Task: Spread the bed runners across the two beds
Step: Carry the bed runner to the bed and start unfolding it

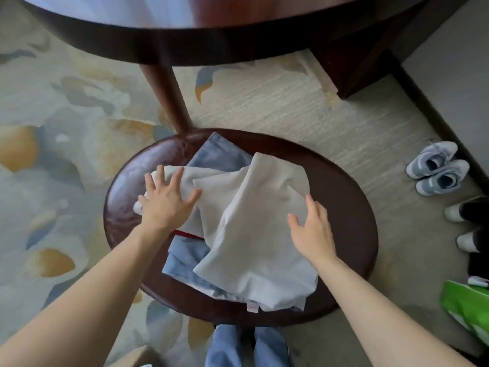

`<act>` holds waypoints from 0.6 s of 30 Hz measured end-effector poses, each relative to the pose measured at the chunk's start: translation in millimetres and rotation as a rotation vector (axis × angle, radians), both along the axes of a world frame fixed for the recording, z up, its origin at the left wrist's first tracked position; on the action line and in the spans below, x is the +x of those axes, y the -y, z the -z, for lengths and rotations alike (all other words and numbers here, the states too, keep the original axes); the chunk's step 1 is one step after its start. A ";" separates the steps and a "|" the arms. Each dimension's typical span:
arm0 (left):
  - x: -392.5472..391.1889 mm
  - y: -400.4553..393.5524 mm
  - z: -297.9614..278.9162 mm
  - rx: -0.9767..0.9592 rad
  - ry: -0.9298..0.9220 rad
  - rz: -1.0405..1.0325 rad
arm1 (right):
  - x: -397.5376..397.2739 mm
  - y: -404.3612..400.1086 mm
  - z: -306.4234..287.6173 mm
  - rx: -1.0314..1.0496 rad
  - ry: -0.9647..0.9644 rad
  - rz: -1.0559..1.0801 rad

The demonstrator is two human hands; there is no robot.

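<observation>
Both hands spread open, the left hand [166, 201] pressing flat on soft, rumpled grey-and-blue bed runners [254, 229] heaped lengthwise toward the person on a round dark wooden stool [352, 221], the right hand [312, 230] hovering above, grey sneakers [436, 168] farther right.
</observation>
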State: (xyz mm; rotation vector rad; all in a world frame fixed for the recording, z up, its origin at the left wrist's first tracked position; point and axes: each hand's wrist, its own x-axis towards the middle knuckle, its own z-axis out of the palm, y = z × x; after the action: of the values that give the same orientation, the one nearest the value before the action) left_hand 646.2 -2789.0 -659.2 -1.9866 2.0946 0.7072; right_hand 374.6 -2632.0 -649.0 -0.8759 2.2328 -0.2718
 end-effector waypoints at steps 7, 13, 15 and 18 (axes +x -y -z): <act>-37.1 -33.8 21.0 0.175 -0.239 -0.140 | 45.0 23.3 21.6 0.003 0.196 0.102; -55.0 -51.1 16.5 0.224 -0.358 -0.220 | 72.9 40.9 20.8 -0.012 0.271 0.113; -58.3 -55.0 14.1 0.234 -0.434 -0.242 | 75.7 40.9 19.4 -0.027 0.283 0.106; -67.1 -61.0 8.7 0.246 -0.565 -0.249 | 81.1 42.8 18.2 -0.067 0.312 0.080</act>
State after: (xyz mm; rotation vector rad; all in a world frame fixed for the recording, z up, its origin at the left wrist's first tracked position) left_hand 579.2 -2728.0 -667.9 -2.0939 1.8908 1.6498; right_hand 455.7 -2674.7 -667.2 -0.7241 1.9794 -0.4884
